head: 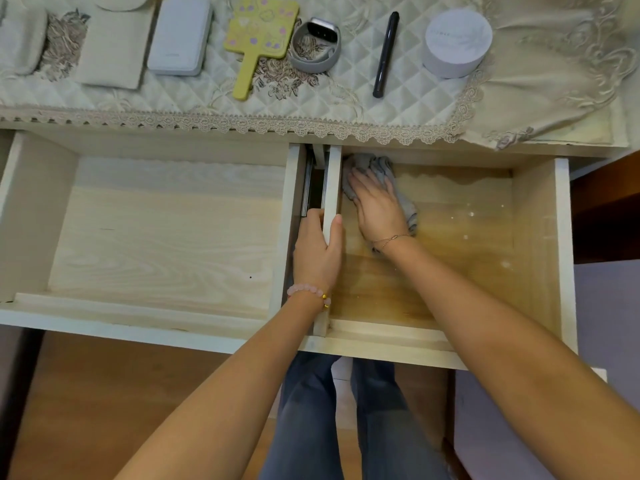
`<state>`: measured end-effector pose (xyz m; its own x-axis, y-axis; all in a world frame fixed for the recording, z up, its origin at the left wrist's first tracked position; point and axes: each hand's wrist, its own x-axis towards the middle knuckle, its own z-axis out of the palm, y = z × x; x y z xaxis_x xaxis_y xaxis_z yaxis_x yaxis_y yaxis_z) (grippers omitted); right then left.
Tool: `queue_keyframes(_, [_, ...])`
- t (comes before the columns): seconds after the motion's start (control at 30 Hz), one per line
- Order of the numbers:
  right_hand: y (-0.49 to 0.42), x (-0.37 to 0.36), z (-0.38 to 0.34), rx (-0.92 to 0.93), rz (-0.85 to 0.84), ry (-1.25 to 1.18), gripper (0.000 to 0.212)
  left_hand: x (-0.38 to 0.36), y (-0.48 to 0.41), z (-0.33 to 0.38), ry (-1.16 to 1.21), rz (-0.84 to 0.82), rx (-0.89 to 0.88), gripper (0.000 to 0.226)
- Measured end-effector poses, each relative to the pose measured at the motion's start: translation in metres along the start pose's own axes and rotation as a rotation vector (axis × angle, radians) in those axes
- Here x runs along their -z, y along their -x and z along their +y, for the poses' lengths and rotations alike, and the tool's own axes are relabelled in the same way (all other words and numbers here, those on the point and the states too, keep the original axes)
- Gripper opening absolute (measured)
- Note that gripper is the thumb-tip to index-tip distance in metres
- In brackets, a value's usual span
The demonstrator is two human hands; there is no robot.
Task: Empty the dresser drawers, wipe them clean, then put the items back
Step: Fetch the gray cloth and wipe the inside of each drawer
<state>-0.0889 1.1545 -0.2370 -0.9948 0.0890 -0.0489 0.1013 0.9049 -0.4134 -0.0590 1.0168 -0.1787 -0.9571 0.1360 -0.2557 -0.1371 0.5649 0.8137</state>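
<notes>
Two pale wooden dresser drawers stand pulled out side by side, both with nothing stored in them. In the right drawer, my right hand lies flat on a grey cloth pressed into the far left corner. My left hand grips the left side wall of that drawer, thumb inside and fingers outside in the gap. The left drawer shows a bare wood-grain floor. On the dresser top lie a yellow hand mirror, a white power bank, a grey smartwatch, a black pen and a round white jar.
A quilted lace-edged runner covers the dresser top. A beige pouch and a white case lie at its far left. My legs in jeans stand under the drawers on a wooden floor. White specks dot the right drawer's floor.
</notes>
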Motion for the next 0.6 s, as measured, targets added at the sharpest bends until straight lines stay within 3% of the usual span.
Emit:
queue_keyframes(0.3, [0.006,0.006,0.01,-0.043,0.041,0.093,0.047,0.001,-0.001,0.0,-0.046,0.008,0.001,0.028])
queue_keyframes(0.5, [0.033,0.032,0.064,-0.206,0.063,0.108,0.053,0.001,-0.001,0.0,-0.064,0.002,-0.001,0.019])
queue_keyframes(0.6, [0.056,0.053,0.107,-0.333,0.121,0.125,0.046,0.001,-0.001,0.001,-0.068,0.0,-0.006,0.013])
